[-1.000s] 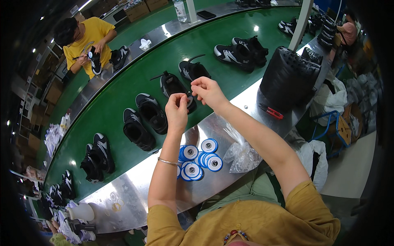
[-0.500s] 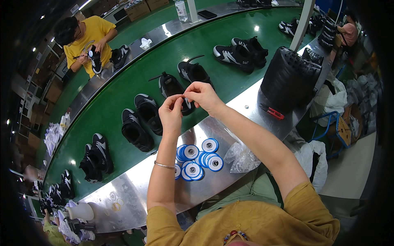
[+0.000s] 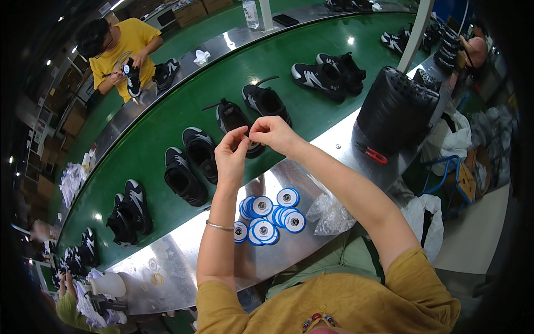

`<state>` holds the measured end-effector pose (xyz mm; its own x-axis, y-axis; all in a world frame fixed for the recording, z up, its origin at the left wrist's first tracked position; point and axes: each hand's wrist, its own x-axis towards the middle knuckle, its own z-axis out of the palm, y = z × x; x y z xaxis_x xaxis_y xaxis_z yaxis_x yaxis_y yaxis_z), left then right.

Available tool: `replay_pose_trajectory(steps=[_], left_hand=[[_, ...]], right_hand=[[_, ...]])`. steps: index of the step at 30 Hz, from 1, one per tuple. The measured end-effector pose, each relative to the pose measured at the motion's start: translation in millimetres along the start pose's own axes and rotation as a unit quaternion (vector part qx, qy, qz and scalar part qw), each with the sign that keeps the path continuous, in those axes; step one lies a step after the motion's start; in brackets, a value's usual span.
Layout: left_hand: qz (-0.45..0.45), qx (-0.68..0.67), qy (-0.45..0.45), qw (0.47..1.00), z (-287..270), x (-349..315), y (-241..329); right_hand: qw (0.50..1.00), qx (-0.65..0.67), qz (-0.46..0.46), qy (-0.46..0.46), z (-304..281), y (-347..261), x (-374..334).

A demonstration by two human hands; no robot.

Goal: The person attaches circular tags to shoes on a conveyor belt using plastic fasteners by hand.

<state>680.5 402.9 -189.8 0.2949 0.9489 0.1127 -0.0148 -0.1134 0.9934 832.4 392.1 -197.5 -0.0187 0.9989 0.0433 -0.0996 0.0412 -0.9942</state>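
Note:
Above the belt's near edge, my left hand (image 3: 230, 155) and my right hand (image 3: 273, 136) meet with bent fingers, each in a pinch. Whatever lies between the fingertips is too small to make out. Just beyond them sit a black sneaker (image 3: 228, 116) and its mate, another black sneaker (image 3: 266, 101), both with raised straps; my fingers partly cover the nearer one. Below my hands, round white tags with blue rims (image 3: 262, 206) lie in overlapping piles on the metal ledge (image 3: 183, 245). A crumpled clear plastic bag (image 3: 332, 216) rests beside them.
More black sneakers (image 3: 186, 177) stand in pairs along the green belt (image 3: 161, 133). A big black padded bundle (image 3: 396, 114) and a red clip tool (image 3: 376, 155) occupy the ledge at right. Across the belt, a person in yellow (image 3: 125, 53) handles a shoe. Rubber bands (image 3: 157, 277) lie at lower left.
My fingertips have moved slightly apart and a little lower. The view has shifted slightly; the shoes and tags look unmoved.

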Motion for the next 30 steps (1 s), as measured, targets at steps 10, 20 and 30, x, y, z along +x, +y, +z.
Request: replay_pose_trajectory(steps=[10, 20, 30], left_hand=[[-0.043, -0.02, -0.01, 0.999, -8.8, -4.0, 4.1], [-0.082, 0.039, 0.139, 0.986, -30.9, -1.6, -8.1], [-0.205, 0.012, 0.141, 0.968, -24.6, -7.9, 21.0]], right_hand=[[0.999, 0.022, 0.002, -0.036, 6.4, -0.8, 1.7], [0.902, -0.381, -0.189, 0.077, 30.0, 2.6, 10.0], [0.815, -0.501, -0.284, 0.064, 38.7, -16.7, -20.4]])
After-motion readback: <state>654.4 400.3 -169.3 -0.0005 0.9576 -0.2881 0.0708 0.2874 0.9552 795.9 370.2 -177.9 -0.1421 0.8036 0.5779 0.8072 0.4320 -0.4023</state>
